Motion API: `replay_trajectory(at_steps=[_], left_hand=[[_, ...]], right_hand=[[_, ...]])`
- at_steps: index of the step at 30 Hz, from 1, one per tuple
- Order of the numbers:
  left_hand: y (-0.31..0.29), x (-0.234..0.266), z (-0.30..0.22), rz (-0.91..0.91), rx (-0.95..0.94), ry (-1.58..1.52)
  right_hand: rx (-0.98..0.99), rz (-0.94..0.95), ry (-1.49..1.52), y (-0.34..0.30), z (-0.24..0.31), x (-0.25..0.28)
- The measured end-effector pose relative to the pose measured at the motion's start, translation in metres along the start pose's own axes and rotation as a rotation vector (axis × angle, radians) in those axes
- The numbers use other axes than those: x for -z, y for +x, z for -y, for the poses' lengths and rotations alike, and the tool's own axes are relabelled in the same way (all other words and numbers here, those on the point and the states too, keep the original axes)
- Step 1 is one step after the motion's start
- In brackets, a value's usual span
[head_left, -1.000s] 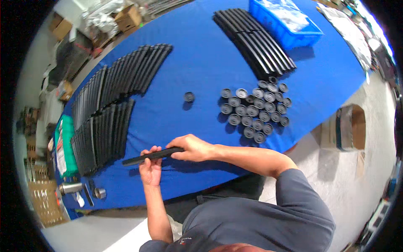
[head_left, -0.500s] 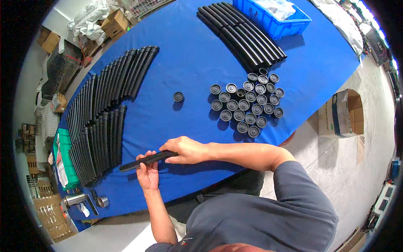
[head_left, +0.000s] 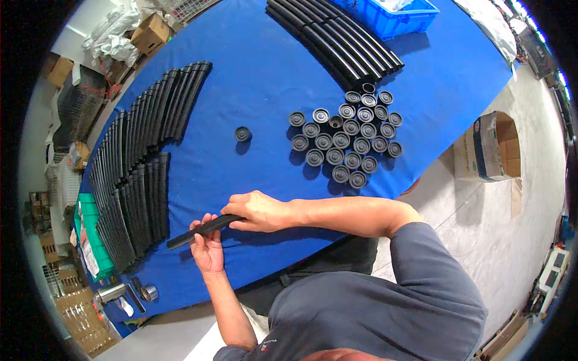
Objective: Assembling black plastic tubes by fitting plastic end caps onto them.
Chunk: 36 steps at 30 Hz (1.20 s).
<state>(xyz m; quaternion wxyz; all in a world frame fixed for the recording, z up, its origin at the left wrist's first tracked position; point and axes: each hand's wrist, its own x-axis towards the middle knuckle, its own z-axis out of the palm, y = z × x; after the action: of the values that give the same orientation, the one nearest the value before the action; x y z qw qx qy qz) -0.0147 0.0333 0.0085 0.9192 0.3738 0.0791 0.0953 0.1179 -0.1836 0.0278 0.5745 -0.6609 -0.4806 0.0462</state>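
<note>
A slim black tube (head_left: 201, 231) lies slantwise across both hands just above the near edge of the desk (head_left: 265, 66), which is covered in blue. The left hand (head_left: 208, 249) is curled around its middle from below, fingers closed on it; the right hand (head_left: 257, 210) pinches the end nearer the body, so both grip the same piece. Compared with half a second ago the tube sits at much the same slant and the grips have not shifted; only the view has drifted a little, so the handling looks paused on this one piece.

To the left, a bank of like black tubes (head_left: 129, 180) lies in close rows; a second bundle (head_left: 337, 42) lies at the far side. A cluster of round black caps (head_left: 346, 135) stands right of centre, with one lone cap (head_left: 242, 133) apart.

A blue plastic crate (head_left: 394, 15) sits at the far edge. A green crate (head_left: 90, 240) with a pale label stands at the left edge, brown cardboard boxes (head_left: 150, 33) beyond it, and an open brown carton (head_left: 490, 147) on the floor at right.
</note>
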Motion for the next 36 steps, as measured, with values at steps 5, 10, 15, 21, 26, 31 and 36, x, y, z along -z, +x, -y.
replay_trajectory(at_steps=[5,10,15,21,26,31,36], left_hand=[[-0.006,0.009,-0.006,-0.007,-0.015,-0.084],[-0.007,-0.004,-0.004,-0.061,-0.001,0.001],[-0.003,-0.003,0.005,-0.015,-0.004,-0.003],[-0.002,-0.004,0.006,-0.006,0.001,-0.051],[0.000,-0.005,0.005,-0.033,0.005,-0.046],[-0.005,0.003,0.003,0.006,0.003,-0.104],[-0.001,-0.005,0.005,0.015,-0.011,-0.076]], right_hand=[[-0.230,0.211,0.268,0.009,0.007,0.011],[-0.013,0.032,0.055,-0.003,0.003,-0.010],[-0.525,0.331,0.310,0.010,0.019,0.018],[-0.060,0.139,0.070,0.002,0.008,0.007],[-0.748,0.406,0.556,0.011,0.011,0.016],[-0.143,0.135,0.146,0.008,0.014,0.006],[-0.478,0.228,0.352,0.007,0.011,0.009]])
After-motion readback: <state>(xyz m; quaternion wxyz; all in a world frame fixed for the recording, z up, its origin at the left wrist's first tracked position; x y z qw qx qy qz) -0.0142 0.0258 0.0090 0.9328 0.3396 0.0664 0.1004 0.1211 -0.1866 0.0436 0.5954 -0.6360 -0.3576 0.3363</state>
